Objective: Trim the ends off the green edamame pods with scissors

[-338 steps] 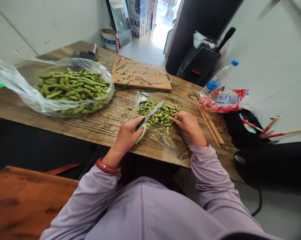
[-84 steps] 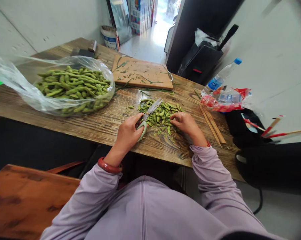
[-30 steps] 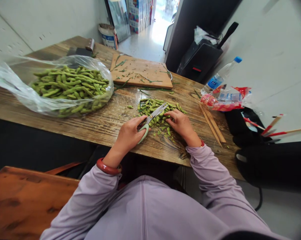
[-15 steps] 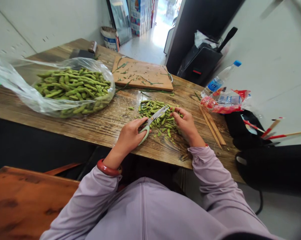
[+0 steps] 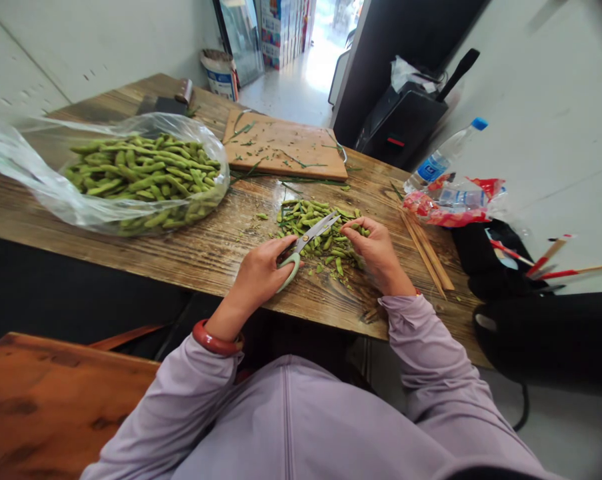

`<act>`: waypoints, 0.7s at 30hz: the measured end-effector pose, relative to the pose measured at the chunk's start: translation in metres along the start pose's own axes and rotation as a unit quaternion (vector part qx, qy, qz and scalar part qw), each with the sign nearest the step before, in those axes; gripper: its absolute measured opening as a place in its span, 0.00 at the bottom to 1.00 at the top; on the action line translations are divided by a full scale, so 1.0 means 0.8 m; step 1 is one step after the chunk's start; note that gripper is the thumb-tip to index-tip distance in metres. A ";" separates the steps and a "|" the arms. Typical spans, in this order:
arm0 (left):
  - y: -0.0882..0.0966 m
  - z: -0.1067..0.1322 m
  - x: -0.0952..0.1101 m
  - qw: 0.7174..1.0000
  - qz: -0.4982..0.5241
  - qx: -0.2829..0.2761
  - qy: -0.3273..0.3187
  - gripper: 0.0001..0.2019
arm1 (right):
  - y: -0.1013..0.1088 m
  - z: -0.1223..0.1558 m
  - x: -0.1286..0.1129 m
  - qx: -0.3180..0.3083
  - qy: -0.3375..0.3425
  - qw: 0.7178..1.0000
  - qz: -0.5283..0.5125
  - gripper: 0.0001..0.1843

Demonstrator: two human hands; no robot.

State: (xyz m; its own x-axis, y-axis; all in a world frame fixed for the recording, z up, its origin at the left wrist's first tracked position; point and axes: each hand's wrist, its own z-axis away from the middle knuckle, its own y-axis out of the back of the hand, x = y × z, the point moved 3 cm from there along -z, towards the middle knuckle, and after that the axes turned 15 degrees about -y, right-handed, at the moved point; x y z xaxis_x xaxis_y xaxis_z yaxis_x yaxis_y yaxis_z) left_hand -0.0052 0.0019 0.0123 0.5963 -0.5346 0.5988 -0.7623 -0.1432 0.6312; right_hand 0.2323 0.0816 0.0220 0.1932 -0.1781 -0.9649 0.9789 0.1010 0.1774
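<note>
Left hand [image 5: 258,273] is closed around the green handle of the scissors [image 5: 308,237], fingers through the loop, hand resting on the table [image 5: 215,250] near the front edge.

Scissors: handle is at the near-left end inside the grip. The blades stick out clear of the hand and lie over the pile [image 5: 311,215] of pods. The long axis runs near-left to far-right, tips pointing far-right toward the right hand. The blades look almost together; I can't tell if there's a gap.

Right hand [image 5: 375,250] is palm down at the right edge of the pile, with thumb and fingertips pinched on a pod [image 5: 361,230]. The pod sits at the fingertips, just right of the scissor tips and not touching them. It's mostly covered by the fingers, so I can't tell its axis.

Cut bits are scattered on the table between the hands.

Around:
- Bag [image 5: 45,187] of uncut pods, far-left, well apart from the hands
- Board [image 5: 285,147] far of the pile
- Chopsticks [image 5: 425,250] just right of the right hand
- Bottle [image 5: 443,160] and red packet [image 5: 448,207] far-right
</note>
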 end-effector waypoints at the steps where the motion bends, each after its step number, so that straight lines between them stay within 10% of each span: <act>1: 0.000 0.000 0.000 1.000 0.003 0.000 0.000 0.22 | -0.002 0.000 0.000 -0.015 -0.007 1.000 -0.006 0.18; 21: -0.001 0.001 0.001 1.000 0.013 -0.006 0.010 0.23 | 0.001 -0.002 0.003 -0.012 -0.001 1.000 0.016 0.18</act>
State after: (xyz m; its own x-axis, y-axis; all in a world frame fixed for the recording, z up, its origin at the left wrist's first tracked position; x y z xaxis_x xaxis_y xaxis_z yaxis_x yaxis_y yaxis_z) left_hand -0.0044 0.0012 0.0121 0.5813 -0.5211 0.6250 -0.7744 -0.1185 0.6215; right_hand 0.2338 0.0827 0.0194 0.2250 -0.1767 -0.9582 0.9704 0.1296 0.2039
